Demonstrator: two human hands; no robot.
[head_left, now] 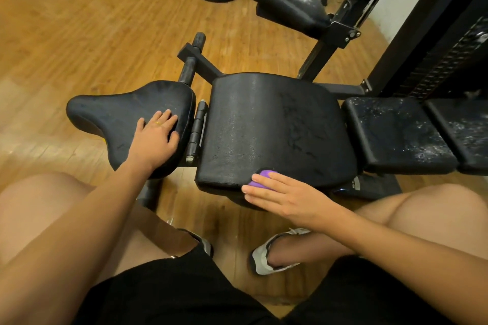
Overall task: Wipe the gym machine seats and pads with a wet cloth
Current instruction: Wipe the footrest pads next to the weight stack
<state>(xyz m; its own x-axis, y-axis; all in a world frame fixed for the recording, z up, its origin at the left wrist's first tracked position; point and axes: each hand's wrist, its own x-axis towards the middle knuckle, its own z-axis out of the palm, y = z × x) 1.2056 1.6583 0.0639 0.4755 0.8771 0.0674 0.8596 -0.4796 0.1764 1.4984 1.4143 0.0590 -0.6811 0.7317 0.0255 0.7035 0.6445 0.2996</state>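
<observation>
A purple cloth (pixel 261 179) is pressed onto the near edge of the seat (pixel 266 124) by the flat-fingered right hand (pixel 284 196); the left pad (pixel 124 116) is touched by the spread left hand (pixel 155 137).

The purple cloth (pixel 264 179) lies mostly hidden under the right hand (pixel 286 199). The rightmost pad (pixel 464 129) runs off the right edge. The left shoe (pixel 203 243) is largely hidden behind the left leg (pixel 148 235).
</observation>
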